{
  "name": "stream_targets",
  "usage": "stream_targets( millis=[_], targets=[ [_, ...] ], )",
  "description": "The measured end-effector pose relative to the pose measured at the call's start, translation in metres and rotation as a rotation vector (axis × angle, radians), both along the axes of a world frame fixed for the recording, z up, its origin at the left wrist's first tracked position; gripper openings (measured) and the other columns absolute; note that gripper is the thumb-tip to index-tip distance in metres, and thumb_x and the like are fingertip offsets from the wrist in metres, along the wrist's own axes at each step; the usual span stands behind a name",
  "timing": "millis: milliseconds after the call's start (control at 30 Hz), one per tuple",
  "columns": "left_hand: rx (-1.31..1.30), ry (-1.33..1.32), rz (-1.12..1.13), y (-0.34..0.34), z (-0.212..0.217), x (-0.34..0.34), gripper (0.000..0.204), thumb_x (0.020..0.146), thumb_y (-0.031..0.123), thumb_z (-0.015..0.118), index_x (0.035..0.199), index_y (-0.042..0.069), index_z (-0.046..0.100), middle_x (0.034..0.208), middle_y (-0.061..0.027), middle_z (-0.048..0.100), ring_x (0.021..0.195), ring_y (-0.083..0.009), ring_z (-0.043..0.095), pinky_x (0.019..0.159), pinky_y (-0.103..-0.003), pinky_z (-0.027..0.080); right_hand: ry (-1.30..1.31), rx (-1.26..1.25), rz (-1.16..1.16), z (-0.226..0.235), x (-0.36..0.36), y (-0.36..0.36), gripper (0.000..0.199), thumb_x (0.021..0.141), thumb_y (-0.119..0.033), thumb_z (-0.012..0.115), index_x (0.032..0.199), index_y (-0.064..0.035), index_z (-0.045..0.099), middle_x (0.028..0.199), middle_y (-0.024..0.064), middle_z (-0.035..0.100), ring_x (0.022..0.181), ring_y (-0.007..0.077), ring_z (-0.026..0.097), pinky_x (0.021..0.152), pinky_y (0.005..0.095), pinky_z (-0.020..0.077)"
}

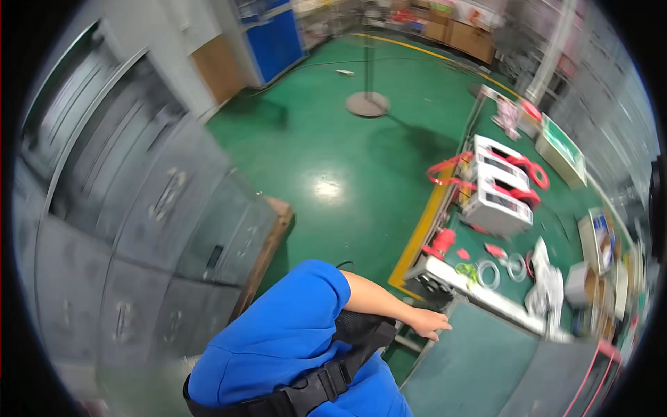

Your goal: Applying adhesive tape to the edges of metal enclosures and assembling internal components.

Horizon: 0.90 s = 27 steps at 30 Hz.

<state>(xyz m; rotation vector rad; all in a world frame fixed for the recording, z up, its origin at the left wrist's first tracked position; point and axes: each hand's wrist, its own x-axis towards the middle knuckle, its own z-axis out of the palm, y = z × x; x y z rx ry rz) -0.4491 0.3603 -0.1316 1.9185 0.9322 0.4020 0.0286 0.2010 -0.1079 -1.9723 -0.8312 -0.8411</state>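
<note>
My left hand reaches across to the near left corner of a table topped with a green mat. Its fingers are loosely stretched and slightly apart, with nothing seen in them. The fingertips are over or at the mat's edge; whether they touch it I cannot tell. A blue short sleeve covers the upper arm, and a black strap with a buckle crosses my body. My right hand is out of sight. Just beyond my left hand, a white rail borders the farther part of the bench.
White box-shaped machines with red bands stand on the right-hand bench, near clear rings, a white plastic bag and a green-lined tray. Grey cabinets line the left. A round-based stand is on the green floor.
</note>
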Motion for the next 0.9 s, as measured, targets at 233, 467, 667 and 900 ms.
stream_targets(
  millis=[233, 467, 667, 900],
  targets=[
    [0.005, 0.006, 0.522, -0.057, -0.016, -0.181, 0.047, 0.077, 0.021, 0.056, 0.117, 0.002, 0.042, 0.11, -0.0187, 0.046, 0.1, -0.0313, 0.048, 0.084, -0.037, 0.039, 0.906, -0.18, 1.03, -0.122, -0.318, 0.147, 0.021, 0.083, -0.01, 0.046, 0.099, 0.0001, 0.053, 0.094, 0.0113, 0.056, 0.081, 0.021, 0.054, 0.069, 0.0316, 0.0446],
    [0.2, -0.124, 1.378, -0.198, 0.033, -0.352, 0.038, 0.081, 0.015, 0.052, 0.116, 0.003, 0.046, 0.11, -0.0141, 0.048, 0.092, -0.0218, 0.054, 0.079, -0.031, 0.043, 0.963, -0.681, 2.038, -0.022, -0.662, 0.177, 0.018, 0.085, -0.006, 0.042, 0.098, 0.0012, 0.052, 0.086, 0.0065, 0.054, 0.076, 0.0134, 0.051, 0.065, 0.0237, 0.0418],
    [0.96, 0.171, 2.242, -0.389, 0.152, -0.429, 0.035, 0.082, 0.009, 0.053, 0.115, 0.002, 0.045, 0.115, -0.0104, 0.049, 0.099, -0.0188, 0.051, 0.084, -0.031, 0.041, 0.968, -0.915, 2.54, 0.014, -0.85, 0.137, 0.014, 0.084, -0.005, 0.042, 0.091, 0.0014, 0.053, 0.079, 0.0057, 0.054, 0.067, 0.011, 0.05, 0.06, 0.0223, 0.0413],
    [1.583, 1.086, 2.57, -0.592, 0.272, -0.459, 0.052, 0.078, 0.018, 0.06, 0.119, -0.002, 0.037, 0.11, -0.0114, 0.046, 0.099, -0.0219, 0.045, 0.084, -0.032, 0.036, 0.811, -0.825, 2.922, 0.126, -1.015, 0.07, 0.014, 0.085, -0.009, 0.046, 0.09, 0.0004, 0.055, 0.078, 0.0029, 0.053, 0.066, 0.0087, 0.048, 0.06, 0.0207, 0.0392]
  ],
)
